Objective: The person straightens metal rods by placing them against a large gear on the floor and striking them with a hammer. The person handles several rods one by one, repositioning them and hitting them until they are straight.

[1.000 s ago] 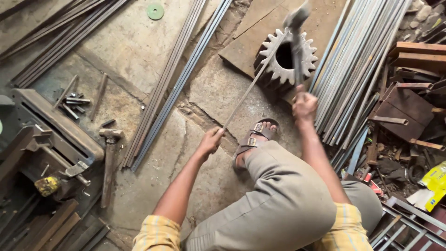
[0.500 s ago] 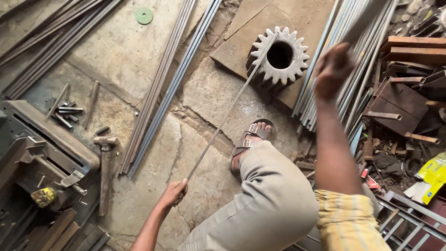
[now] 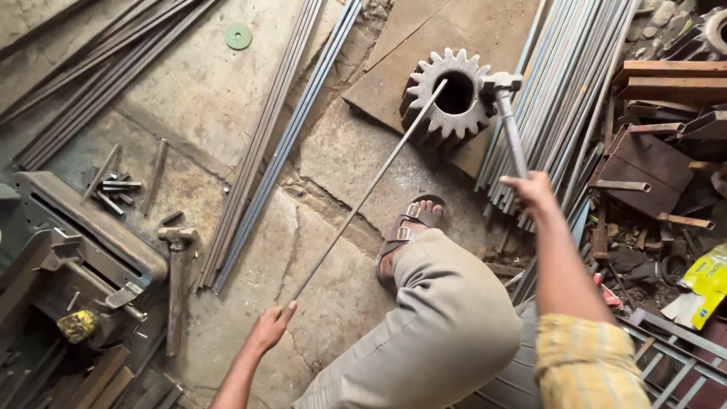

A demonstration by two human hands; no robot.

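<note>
A single head-worn camera looks steeply down, fairly close, over the person's knee [image 3: 447, 318] onto the concrete floor [image 3: 333, 250].

Floor [image 3: 189, 98] was cracked, stained concrete, daylit from above. Long steel bars [image 3: 280, 144] lay in bundles across it; a further bundle [image 3: 560, 98] lay at the right. A green disc [image 3: 238, 35] sat near the top edge. A spare hammer [image 3: 178, 280] lay beside a rusty metal frame [image 3: 83, 227]. Short bolts [image 3: 113, 189] were scattered nearby. Scrap iron [image 3: 651, 167] was piled at the right, with a yellow wrapper [image 3: 704, 284] beside it.
</note>
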